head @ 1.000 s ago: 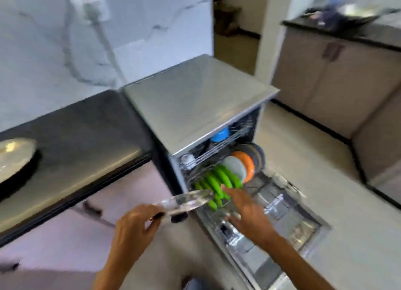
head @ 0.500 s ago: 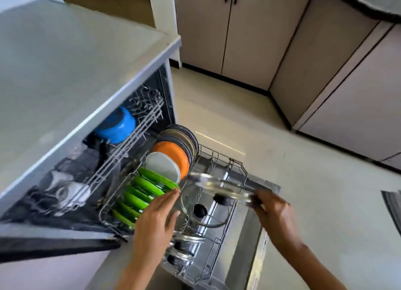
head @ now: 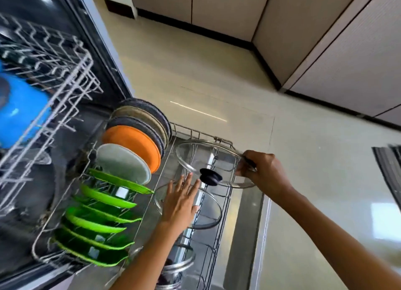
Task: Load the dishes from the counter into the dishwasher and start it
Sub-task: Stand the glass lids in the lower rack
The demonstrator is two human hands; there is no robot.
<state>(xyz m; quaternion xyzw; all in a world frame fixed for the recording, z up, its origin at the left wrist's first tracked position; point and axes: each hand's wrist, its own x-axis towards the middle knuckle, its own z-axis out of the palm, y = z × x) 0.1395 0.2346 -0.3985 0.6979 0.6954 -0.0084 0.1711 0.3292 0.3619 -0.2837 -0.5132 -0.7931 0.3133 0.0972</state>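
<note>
Here the right hand (head: 265,174) grips a glass lid (head: 213,162) by its rim above the lower rack (head: 219,224); the left hand (head: 181,203), fingers straight, rests against another racked lid (head: 208,211) beside green plates (head: 104,213)

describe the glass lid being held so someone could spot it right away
Start at the pulled-out lower dishwasher rack, right of the green plates. The held glass lid hovers at its far end, its rim in the right hand grip. Unlike the other glass lid under the left hand, its black knob shows.

Glass lid (head: 213,162) now lower over rack (head: 224,205); left hand (head: 181,199) forward onto second lid (head: 205,216)
</note>
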